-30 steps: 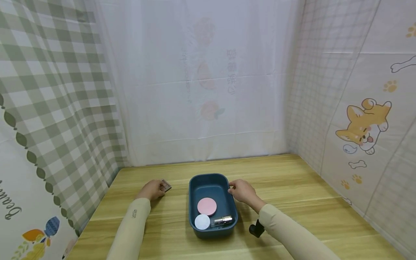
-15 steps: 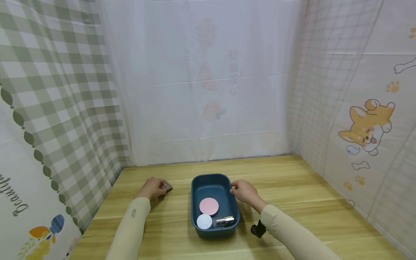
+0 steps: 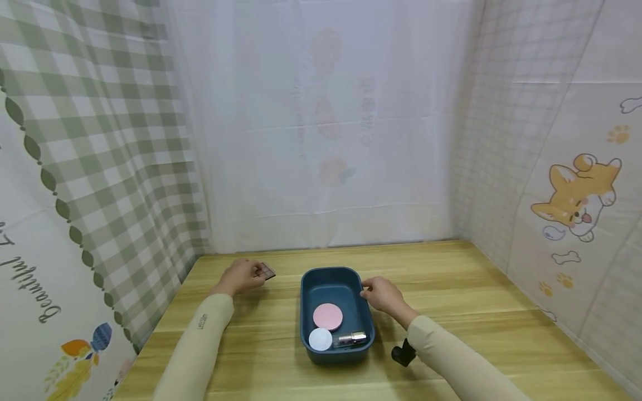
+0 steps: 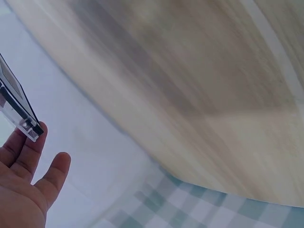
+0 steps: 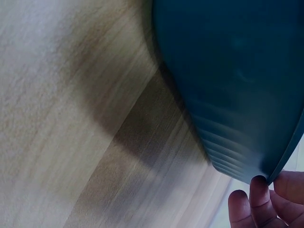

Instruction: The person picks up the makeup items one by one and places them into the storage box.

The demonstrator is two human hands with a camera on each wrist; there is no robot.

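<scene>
In the head view my left hand point(image 3: 242, 275) holds a small square makeup palette point(image 3: 266, 271) by its near edge, at the left back of the table. The left wrist view shows the palette point(image 4: 18, 99) with its clear edge at the fingertips, raised off the wood. My right hand point(image 3: 383, 294) pinches the right rim of a dark blue rectangular bin point(image 3: 304, 312); the right wrist view shows thumb and fingers at the rim of the bin point(image 5: 232, 85). Inside the bin lie a pink round compact point(image 3: 328, 317), a white round disc point(image 3: 320, 339) and a lipstick-like tube point(image 3: 352, 338).
The wood-grain table point(image 3: 431, 267) ends at a white curtain point(image 3: 321, 167) behind. A green checked cloth point(image 3: 125, 139) hangs at the left, and a dog-print cloth point(image 3: 577, 195) at the right. A black object point(image 3: 403, 353) shows beneath the right sleeve.
My left hand has lifted the palette and carried it slightly farther back. The right hand stays at the bin's rim. The whole head view has shifted a little.
</scene>
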